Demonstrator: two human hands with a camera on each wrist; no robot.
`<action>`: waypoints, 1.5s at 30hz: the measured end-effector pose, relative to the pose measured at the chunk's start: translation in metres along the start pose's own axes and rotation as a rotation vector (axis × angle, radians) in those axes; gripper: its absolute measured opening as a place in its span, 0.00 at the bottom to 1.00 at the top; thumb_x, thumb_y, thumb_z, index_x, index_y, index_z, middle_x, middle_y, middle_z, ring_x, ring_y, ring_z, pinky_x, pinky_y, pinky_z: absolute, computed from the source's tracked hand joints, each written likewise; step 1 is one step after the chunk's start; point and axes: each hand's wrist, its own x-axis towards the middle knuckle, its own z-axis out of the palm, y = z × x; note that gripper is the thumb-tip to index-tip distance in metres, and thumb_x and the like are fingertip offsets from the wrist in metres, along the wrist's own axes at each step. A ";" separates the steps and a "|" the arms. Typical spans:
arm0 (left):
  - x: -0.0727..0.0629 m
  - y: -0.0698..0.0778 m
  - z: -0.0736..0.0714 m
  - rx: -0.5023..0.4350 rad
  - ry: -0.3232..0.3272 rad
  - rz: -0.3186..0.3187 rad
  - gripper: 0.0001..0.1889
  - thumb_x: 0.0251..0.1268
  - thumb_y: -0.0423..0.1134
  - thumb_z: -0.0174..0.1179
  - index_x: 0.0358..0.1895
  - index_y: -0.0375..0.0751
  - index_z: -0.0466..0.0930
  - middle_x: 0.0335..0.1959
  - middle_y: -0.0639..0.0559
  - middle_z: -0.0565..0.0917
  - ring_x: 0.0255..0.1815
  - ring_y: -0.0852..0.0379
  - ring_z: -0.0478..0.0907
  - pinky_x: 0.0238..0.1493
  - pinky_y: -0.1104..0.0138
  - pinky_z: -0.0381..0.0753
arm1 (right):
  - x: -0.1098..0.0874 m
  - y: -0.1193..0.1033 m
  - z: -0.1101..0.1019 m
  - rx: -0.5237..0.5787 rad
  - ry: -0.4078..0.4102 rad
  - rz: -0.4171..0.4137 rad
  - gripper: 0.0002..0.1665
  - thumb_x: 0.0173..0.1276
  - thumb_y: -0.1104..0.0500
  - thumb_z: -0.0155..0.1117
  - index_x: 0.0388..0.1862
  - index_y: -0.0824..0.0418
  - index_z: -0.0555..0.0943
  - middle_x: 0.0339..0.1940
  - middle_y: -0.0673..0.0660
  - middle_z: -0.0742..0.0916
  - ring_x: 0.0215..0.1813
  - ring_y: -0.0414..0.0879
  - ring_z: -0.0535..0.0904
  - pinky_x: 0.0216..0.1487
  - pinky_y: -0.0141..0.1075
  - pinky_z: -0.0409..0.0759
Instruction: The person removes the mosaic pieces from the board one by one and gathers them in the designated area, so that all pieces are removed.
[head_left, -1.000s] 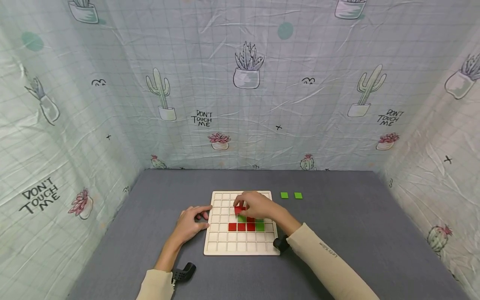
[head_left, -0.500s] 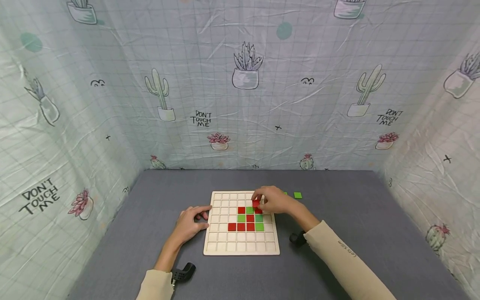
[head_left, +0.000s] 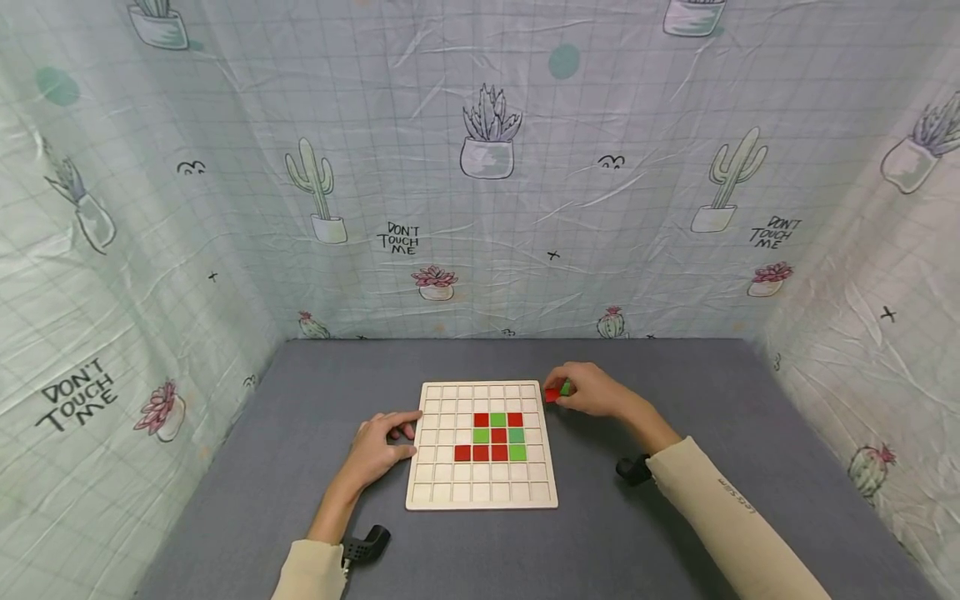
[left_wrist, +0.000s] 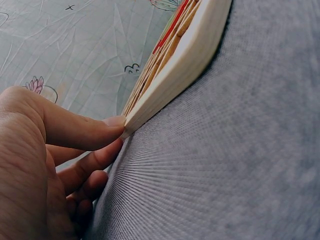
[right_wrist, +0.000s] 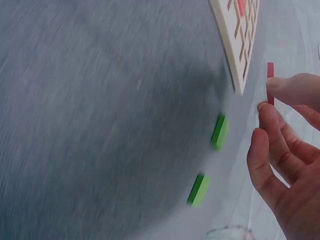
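Head view: my right hand (head_left: 588,390) pinches a red tile (head_left: 552,396) just off the right edge of the board (head_left: 444,493); a tile-moving step, I'd say.
My left hand (head_left: 373,447) touches its left edge, thumb and forefinger outstretched. Left wrist view: thumb (left_wrist: 87,132) against the rim. Right wrist view: two green tiles (right_wrist: 220,132) lie near my pinch; lowering mine likely means avoiding them, with open grey tabletop (right_wrist: 100,150) alongside.
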 end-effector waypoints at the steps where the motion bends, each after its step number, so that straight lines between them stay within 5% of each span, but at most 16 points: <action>1: 0.000 0.000 0.000 -0.003 0.001 0.001 0.29 0.51 0.32 0.72 0.61 0.49 0.86 0.33 0.64 0.82 0.38 0.61 0.70 0.54 0.58 0.60 | -0.002 0.003 -0.002 0.000 0.001 0.006 0.16 0.69 0.65 0.69 0.55 0.62 0.86 0.48 0.59 0.88 0.42 0.47 0.84 0.43 0.41 0.82; 9: -0.001 -0.001 0.000 -0.010 0.005 0.007 0.29 0.51 0.32 0.72 0.61 0.48 0.86 0.33 0.64 0.83 0.38 0.61 0.70 0.54 0.57 0.60 | -0.019 0.030 -0.015 0.006 0.022 0.053 0.16 0.68 0.68 0.68 0.54 0.64 0.85 0.49 0.63 0.88 0.43 0.52 0.86 0.42 0.43 0.84; 18: -0.002 -0.001 0.000 -0.005 0.005 -0.009 0.29 0.51 0.31 0.72 0.62 0.48 0.86 0.33 0.63 0.82 0.38 0.60 0.70 0.55 0.56 0.59 | -0.036 0.054 -0.023 0.017 0.067 0.070 0.17 0.66 0.69 0.66 0.54 0.67 0.85 0.48 0.64 0.88 0.35 0.44 0.83 0.36 0.39 0.81; 26: -0.001 -0.001 0.000 -0.001 -0.002 -0.001 0.29 0.52 0.32 0.72 0.62 0.50 0.85 0.34 0.64 0.82 0.38 0.61 0.70 0.54 0.57 0.59 | -0.043 0.072 -0.026 0.018 0.049 0.164 0.16 0.66 0.68 0.67 0.53 0.65 0.86 0.49 0.64 0.88 0.37 0.46 0.80 0.36 0.39 0.78; 45: -0.001 0.000 0.000 0.004 0.002 -0.005 0.29 0.52 0.31 0.72 0.62 0.48 0.85 0.34 0.63 0.82 0.38 0.60 0.70 0.56 0.55 0.59 | -0.054 0.093 -0.025 0.008 0.066 0.216 0.18 0.65 0.69 0.66 0.55 0.66 0.86 0.51 0.66 0.88 0.41 0.51 0.83 0.39 0.44 0.81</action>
